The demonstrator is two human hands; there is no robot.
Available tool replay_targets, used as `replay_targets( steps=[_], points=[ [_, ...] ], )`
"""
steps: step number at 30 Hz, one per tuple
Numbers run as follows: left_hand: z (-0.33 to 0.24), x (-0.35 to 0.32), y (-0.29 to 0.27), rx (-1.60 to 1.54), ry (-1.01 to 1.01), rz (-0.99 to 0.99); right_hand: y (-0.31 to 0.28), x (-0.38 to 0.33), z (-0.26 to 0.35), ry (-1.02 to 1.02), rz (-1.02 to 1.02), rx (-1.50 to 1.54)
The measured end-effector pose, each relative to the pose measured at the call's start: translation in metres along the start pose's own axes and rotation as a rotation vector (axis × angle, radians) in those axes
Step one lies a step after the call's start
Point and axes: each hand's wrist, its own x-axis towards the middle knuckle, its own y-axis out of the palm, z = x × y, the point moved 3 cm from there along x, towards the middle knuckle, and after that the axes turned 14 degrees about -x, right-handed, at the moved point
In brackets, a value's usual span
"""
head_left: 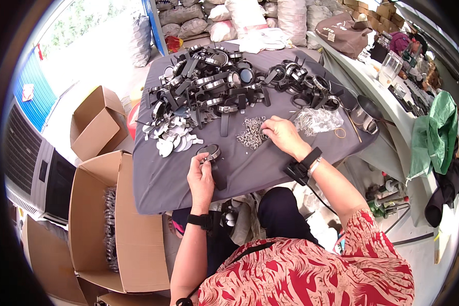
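My left hand [201,179] is closed round a black ring-shaped part with a silver rim [209,151], near the table's front edge. Its flat black handle [219,176] points down toward me. At the right edge of a small heap of shiny metal links [251,133], the fingertips of my right hand [284,133] are pinched together. Whatever lies between them is too small to make out. Left of this heap, several flat silvery discs [173,135] are spread over the cloth. Behind lies a large pile of similar black ring parts [209,81], with a smaller pile [303,84] on the right.
A grey cloth covers the table [163,191]. A clear plastic bag of small metal pieces [317,121], a thin stick [354,126] and a metal pot [364,115] lie on the right. Open cardboard boxes [140,224] stand left; a long side table [364,69] runs right.
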Motion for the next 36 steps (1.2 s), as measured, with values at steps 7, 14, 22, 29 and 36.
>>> replay_targets(
  steps=[7, 14, 22, 29, 36],
  points=[
    [-0.002, -0.001, 0.0, 0.023, 0.015, 0.002, 0.024, 0.0, 0.048, -0.181, 0.06, -0.34],
    [-0.002, 0.0, -0.003, 0.022, 0.022, -0.012, 0.005, 0.013, 0.01, 0.005, 0.007, -0.259],
    [0.002, 0.001, -0.002, 0.028, 0.055, 0.004, 0.031, 0.013, 0.037, -0.129, 0.042, -0.093],
    [0.004, 0.0, -0.005, 0.046, 0.073, -0.005, 0.052, 0.026, 0.046, -0.119, 0.206, -0.256],
    [-0.004, -0.002, -0.002, 0.041, 0.052, -0.019, 0.034, 0.021, 0.049, 0.223, 0.178, 0.569]
  ],
)
